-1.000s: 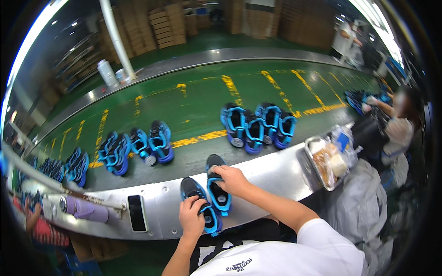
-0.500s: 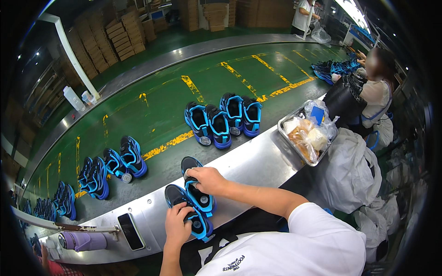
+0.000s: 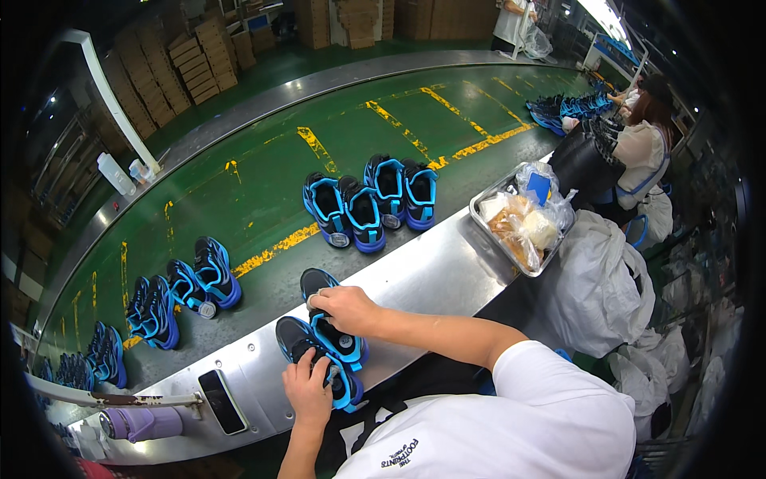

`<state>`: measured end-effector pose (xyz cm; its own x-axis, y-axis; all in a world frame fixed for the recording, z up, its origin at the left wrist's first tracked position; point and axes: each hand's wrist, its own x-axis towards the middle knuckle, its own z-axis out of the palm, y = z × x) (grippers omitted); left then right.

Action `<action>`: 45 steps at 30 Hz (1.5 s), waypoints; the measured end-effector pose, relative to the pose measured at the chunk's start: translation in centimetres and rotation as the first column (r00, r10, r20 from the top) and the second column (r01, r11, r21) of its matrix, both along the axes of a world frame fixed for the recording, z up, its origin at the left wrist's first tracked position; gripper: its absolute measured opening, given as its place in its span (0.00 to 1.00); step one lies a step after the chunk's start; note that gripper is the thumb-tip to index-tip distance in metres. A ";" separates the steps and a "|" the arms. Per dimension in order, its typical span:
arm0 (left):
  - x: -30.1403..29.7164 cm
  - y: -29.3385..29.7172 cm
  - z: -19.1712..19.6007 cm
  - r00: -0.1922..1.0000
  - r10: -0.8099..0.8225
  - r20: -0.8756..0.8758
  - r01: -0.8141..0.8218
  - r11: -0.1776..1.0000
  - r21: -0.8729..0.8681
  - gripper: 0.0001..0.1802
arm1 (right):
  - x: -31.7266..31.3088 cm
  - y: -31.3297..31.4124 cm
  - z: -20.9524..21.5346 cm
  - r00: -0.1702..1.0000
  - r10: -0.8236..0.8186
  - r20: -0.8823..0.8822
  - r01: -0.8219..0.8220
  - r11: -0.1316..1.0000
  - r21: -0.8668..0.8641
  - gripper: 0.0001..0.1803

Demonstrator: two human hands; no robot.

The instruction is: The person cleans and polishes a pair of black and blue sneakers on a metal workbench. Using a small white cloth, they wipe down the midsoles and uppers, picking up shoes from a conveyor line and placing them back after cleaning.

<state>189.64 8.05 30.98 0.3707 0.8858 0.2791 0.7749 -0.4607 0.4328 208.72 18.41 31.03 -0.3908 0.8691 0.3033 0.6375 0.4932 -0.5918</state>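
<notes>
A pair of black and blue sneakers lies side by side on the metal ledge in front of me, toes pointing away. My left hand [image 3: 309, 391] is on the left sneaker [image 3: 291, 331], its fingers curled over the tongue and opening. My right hand [image 3: 349, 310] grips the upper of the right sneaker [image 3: 317, 281], fingers bent around the laces. A small pale patch shows at its fingertips; what it is I cannot make out. The undersides of both hands' fingers are partly hidden.
Several matching sneakers [image 3: 361, 214] stand on the green belt [image 3: 263, 180], with more farther left. On the ledge are a phone [image 3: 223, 401] and a purple bottle [image 3: 144, 423]. A metal tray [image 3: 523, 267] holds bagged items. White sacks [image 3: 602, 279] and a seated co-worker [image 3: 648, 152] are right.
The whole view has shifted slightly, moving the scene a little left. Both hands stay on the same sneakers with little visible movement. The seated co-worker's head has turned away.
</notes>
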 end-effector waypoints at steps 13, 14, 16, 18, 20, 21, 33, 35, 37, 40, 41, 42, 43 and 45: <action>-2.9 -4.3 -0.6 0.995 -0.076 -0.071 0.072 0.996 -0.048 0.31 | -1.5 -5.4 -2.7 1.000 0.026 -0.012 -0.023 0.985 0.173 0.12; -3.7 -5.0 -1.9 0.993 -0.084 -0.078 0.075 0.990 -0.117 0.33 | -2.2 -6.0 -4.2 0.999 0.041 0.027 -0.045 0.983 0.180 0.11; -5.4 -5.6 -4.8 0.995 -0.067 -0.072 0.047 0.966 -0.256 0.45 | -4.0 -6.4 -9.1 0.993 0.050 0.110 -0.072 0.976 0.203 0.11; -9.8 -4.1 -10.4 0.999 -0.051 -0.004 0.048 0.973 -0.228 0.48 | -7.0 -5.3 -14.6 0.981 0.046 0.188 -0.111 0.930 0.350 0.12; -17.4 -3.2 -18.0 0.998 0.055 0.013 -0.056 0.996 0.075 0.39 | -14.4 -5.4 -20.1 0.966 -0.002 0.257 -0.047 0.982 0.185 0.28; -22.3 -3.5 -21.9 0.985 0.107 0.134 -0.125 0.983 0.137 0.33 | -19.8 -6.3 -23.8 0.982 -0.002 0.188 -0.035 0.981 0.192 0.28; -48.6 -2.0 -43.4 0.986 0.148 -0.076 -0.156 0.980 -0.123 0.10 | -49.8 -9.2 -40.4 0.979 0.146 0.140 -0.151 0.988 0.027 0.26; -49.4 -0.2 -43.2 0.992 0.118 -0.038 -0.122 0.982 -0.146 0.09 | -49.7 -8.2 -41.0 0.971 0.159 0.181 -0.167 0.986 0.029 0.24; -51.4 1.6 -42.6 0.967 0.060 0.246 0.105 0.788 -0.607 0.09 | -50.2 -7.2 -43.2 0.936 0.215 0.279 -0.240 0.969 0.060 0.22; -52.4 2.1 -45.5 0.949 0.118 0.293 0.073 0.820 -0.568 0.08 | -51.8 -5.9 -46.0 0.902 0.177 0.393 -0.282 0.932 0.227 0.14; -52.9 2.1 -46.4 0.952 0.112 0.284 0.040 0.877 -0.478 0.08 | -52.9 -5.8 -46.8 0.884 0.116 0.454 -0.281 0.906 0.316 0.12; -53.2 2.5 -47.1 0.966 0.072 0.248 0.028 0.925 -0.379 0.09 | -53.9 -5.6 -47.4 0.826 0.075 0.559 -0.290 0.907 0.307 0.09; -53.4 3.0 -47.7 0.965 0.074 0.253 0.028 0.926 -0.377 0.09 | -54.1 -5.0 -47.9 0.822 0.076 0.564 -0.293 0.905 0.307 0.09; -55.0 5.0 -46.4 0.948 0.088 0.307 0.046 0.914 -0.403 0.06 | -55.4 -3.7 -47.4 0.803 0.006 0.596 -0.267 0.898 0.350 0.07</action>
